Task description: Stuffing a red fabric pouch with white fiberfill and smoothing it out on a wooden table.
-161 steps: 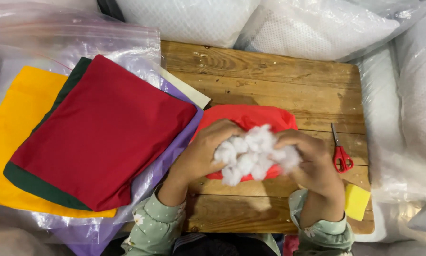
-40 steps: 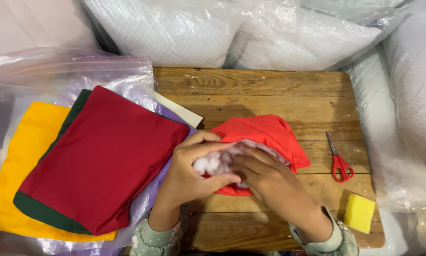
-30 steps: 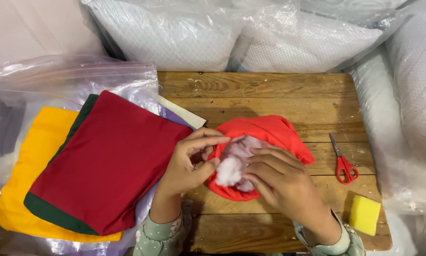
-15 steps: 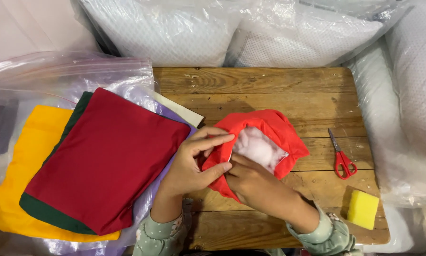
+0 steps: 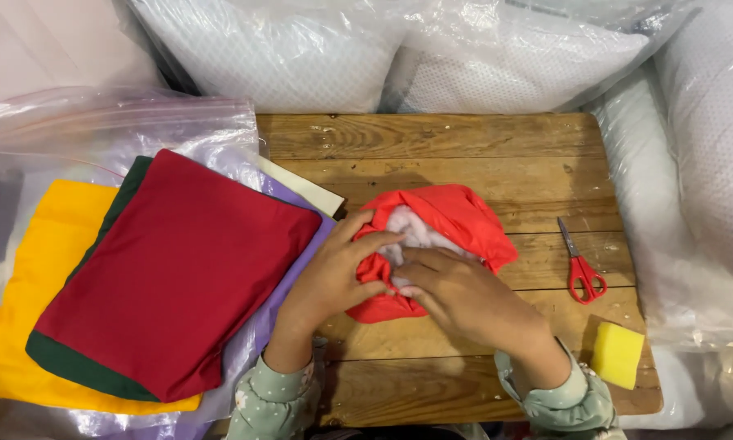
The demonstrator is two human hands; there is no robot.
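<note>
Hands work at a red cloth cover (image 5: pixel 456 216) in the middle of the counter (image 5: pixel 464 155). Left hand (image 5: pixel 334 273) pinches its edge open. Right hand (image 5: pixel 464 293), fingers flat and holding nothing, pushes white stuffing (image 5: pixel 411 228) in. Pushing it deep into the corners would fill it best.

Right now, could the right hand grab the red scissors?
Probably yes. The right hand rests on the white stuffing in the orange-red cover, and only bare wooden table lies between it and the red scissors.
</note>
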